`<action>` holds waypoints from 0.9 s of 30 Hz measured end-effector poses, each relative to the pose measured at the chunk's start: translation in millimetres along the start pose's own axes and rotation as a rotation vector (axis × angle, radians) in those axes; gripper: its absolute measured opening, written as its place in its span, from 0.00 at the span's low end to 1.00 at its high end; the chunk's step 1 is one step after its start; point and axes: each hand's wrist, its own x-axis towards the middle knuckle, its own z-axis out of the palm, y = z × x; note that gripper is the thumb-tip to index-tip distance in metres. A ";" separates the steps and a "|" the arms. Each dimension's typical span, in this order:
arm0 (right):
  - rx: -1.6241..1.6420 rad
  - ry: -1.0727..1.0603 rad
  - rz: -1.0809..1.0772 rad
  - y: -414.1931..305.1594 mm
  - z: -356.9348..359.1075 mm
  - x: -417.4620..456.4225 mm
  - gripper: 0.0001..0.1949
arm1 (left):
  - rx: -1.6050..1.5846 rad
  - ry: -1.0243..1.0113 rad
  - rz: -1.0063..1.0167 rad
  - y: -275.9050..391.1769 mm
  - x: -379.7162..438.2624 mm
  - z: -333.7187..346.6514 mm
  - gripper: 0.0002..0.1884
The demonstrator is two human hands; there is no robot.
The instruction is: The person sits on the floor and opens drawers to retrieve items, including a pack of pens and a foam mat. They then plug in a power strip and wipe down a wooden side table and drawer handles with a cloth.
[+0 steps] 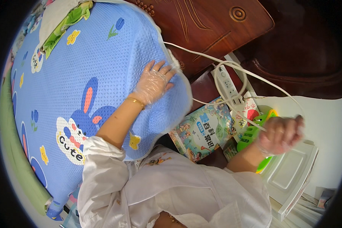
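Observation:
My left hand (154,82), in a thin clear plastic glove, lies palm down with fingers spread on a blue quilted bed cover (108,68). The cover bears printed rabbits, stars and tulips, and its pale edge runs just past my fingertips. Out to the right, my gloved right hand (282,135) is closed around a white electrical cable (199,53). The cable loops in the air and passes over a white power strip (228,82). Part of the cable is hidden inside my fist, and that hand is slightly blurred.
A carved dark wood headboard (216,22) rises behind the cover's edge. Below the power strip lies an illustrated children's book (205,131). A green plastic basket (245,139) and a white plastic drawer cabinet (287,171) stand by my right arm. Green-and-beige fabric (65,25) lies on the bed.

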 end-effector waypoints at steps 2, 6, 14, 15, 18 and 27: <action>-0.075 -0.118 -0.056 -17.6 14.6 8.1 0.10 | 0.048 0.024 0.034 -1.0 4.1 12.7 0.21; -0.324 -0.216 -0.041 -19.6 13.3 7.3 0.10 | -0.342 0.151 -0.066 -6.8 9.2 -6.0 0.11; -0.548 -0.168 0.001 17.6 3.1 5.7 0.12 | -1.054 0.258 -0.149 66.7 15.3 -61.3 0.11; -0.533 -0.159 0.011 24.5 2.3 6.6 0.12 | -1.243 0.178 -0.192 78.5 14.3 -65.6 0.12; -0.602 -0.016 0.112 46.1 -18.2 -0.8 0.14 | -1.950 0.069 -0.363 107.1 11.5 -58.1 0.17; -0.823 -0.055 0.366 99.9 -21.3 -11.5 0.26 | -1.888 0.060 -0.225 84.8 -3.2 -83.7 0.18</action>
